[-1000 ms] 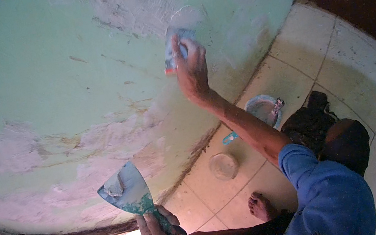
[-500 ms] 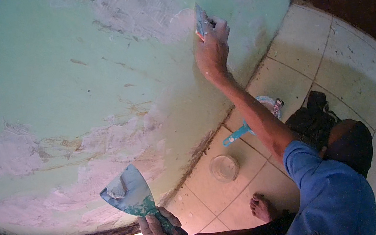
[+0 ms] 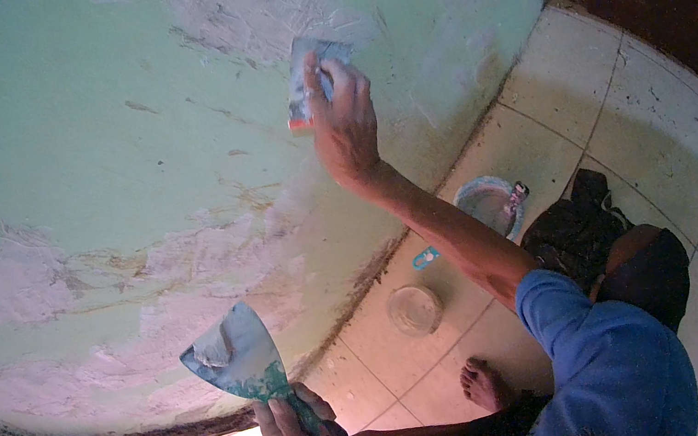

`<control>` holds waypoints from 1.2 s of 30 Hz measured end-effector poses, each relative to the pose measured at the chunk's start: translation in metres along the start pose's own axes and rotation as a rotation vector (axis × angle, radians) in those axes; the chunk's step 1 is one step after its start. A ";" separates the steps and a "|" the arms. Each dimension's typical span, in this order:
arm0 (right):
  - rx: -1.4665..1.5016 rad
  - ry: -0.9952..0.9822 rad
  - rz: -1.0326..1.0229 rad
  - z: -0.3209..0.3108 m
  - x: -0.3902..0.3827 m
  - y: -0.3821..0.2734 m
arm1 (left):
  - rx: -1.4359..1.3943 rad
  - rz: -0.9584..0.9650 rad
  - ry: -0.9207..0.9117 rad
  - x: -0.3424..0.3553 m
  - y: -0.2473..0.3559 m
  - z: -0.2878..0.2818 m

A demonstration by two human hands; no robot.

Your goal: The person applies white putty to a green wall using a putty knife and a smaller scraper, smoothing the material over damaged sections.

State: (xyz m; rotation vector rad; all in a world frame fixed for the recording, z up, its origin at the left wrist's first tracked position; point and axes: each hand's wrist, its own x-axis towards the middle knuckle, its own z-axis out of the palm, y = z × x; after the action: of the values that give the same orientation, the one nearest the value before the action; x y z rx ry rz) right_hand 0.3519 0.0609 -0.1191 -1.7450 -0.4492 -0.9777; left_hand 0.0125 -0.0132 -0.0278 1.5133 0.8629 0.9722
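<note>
R hand (image 3: 344,121) is raised w/ arm stretched out, fingers wrapped round a small scraper (image 3: 308,83) & pressing its blade flat on the pale green wall (image 3: 58,157), right at the edge of a rough whitish filler patch (image 3: 238,13). Scraper has an orange bit at its lower end. L hand (image 3: 303,432) sits low near the bottom of the view, clenched on the handle of a wide putty knife (image 3: 238,354); blade points up, smeared blue-green, w/ a dab of white filler near its upper left corner, held off the wall. More patchy, peeling plaster (image 3: 34,283) runs across the wall's lower part. On the tiled floor (image 3: 578,84): a round tub (image 3: 488,201) just beside the R forearm, a shallow round lid (image 3: 414,309) near the wall base, a bare foot (image 3: 486,385), a dark bag (image 3: 590,231). Blue sleeve (image 3: 606,350) covers the R upper arm.
</note>
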 end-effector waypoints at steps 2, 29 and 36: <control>0.076 -0.071 -0.056 -0.004 -0.018 0.006 | 0.018 -0.025 -0.010 0.001 0.003 0.004; 0.076 -0.208 0.098 -0.054 -0.010 0.103 | -0.046 0.015 0.048 -0.002 -0.008 -0.005; 0.074 -0.137 0.338 -0.028 0.029 0.051 | -0.035 -0.010 0.027 0.000 -0.009 -0.007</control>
State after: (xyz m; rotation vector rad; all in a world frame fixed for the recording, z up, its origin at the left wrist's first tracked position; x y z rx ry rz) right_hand 0.3933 0.0110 -0.1229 -1.7561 -0.2605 -0.5978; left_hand 0.0059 -0.0095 -0.0359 1.4679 0.8678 0.9971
